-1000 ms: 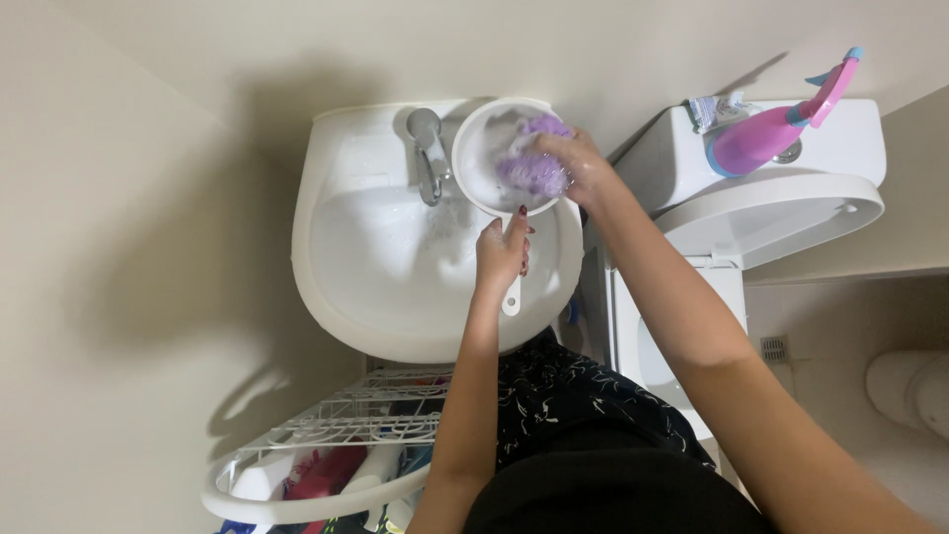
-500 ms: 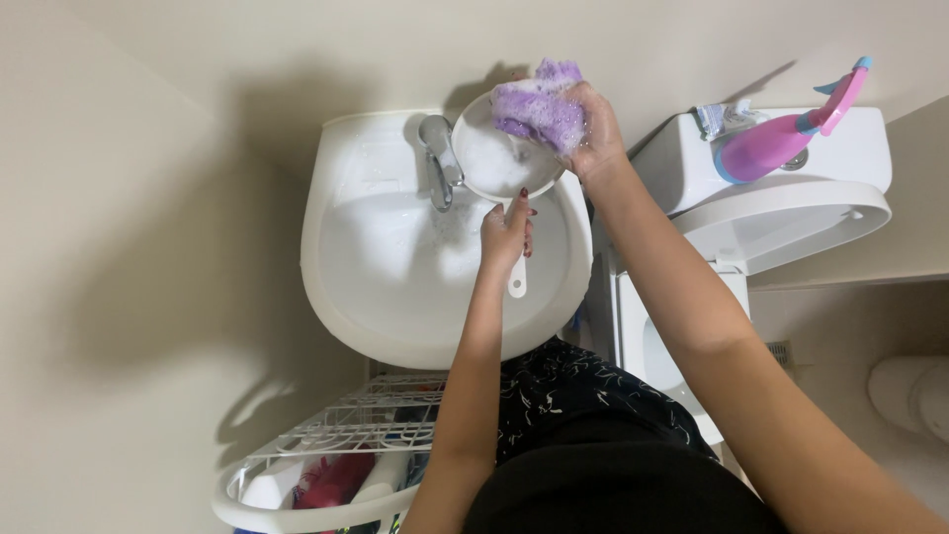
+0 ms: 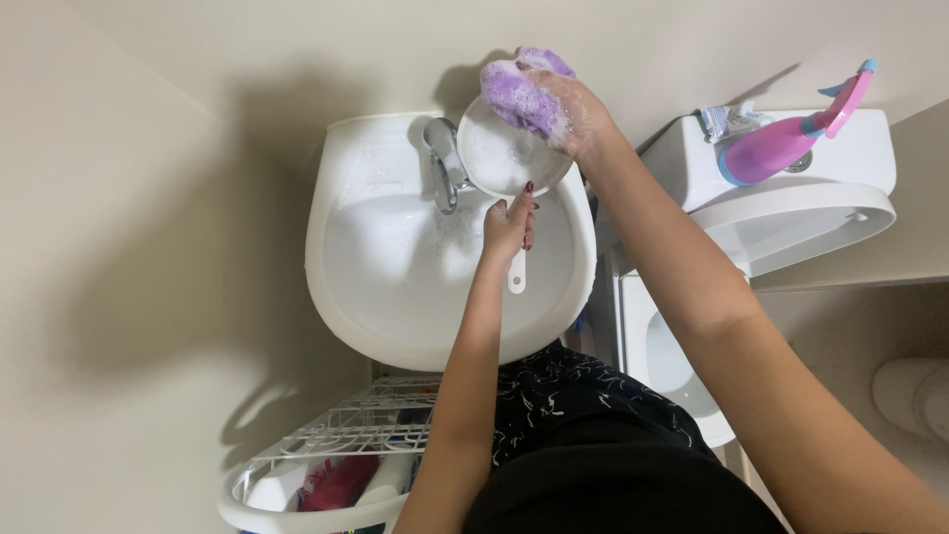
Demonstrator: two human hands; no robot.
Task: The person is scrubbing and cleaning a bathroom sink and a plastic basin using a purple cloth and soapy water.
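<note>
Over the white sink (image 3: 366, 297) my left hand (image 3: 509, 222) grips the handle of a small round white scoop-like pan (image 3: 499, 158), holding it tilted near the chrome tap (image 3: 442, 163). My right hand (image 3: 573, 109) is closed on a soapy purple sponge (image 3: 521, 94) pressed against the pan's upper rim. Suds cover the sponge and my fingers.
A white toilet (image 3: 811, 213) stands to the right, with a pink and blue spray bottle (image 3: 786, 138) lying on its tank. A white wire basket (image 3: 326, 465) with bottles sits below the sink. The wall runs along the left and top.
My right hand has carried the sponge from inside the pan up to its top rim. The view has shifted slightly; my left hand keeps its hold on the handle.
</note>
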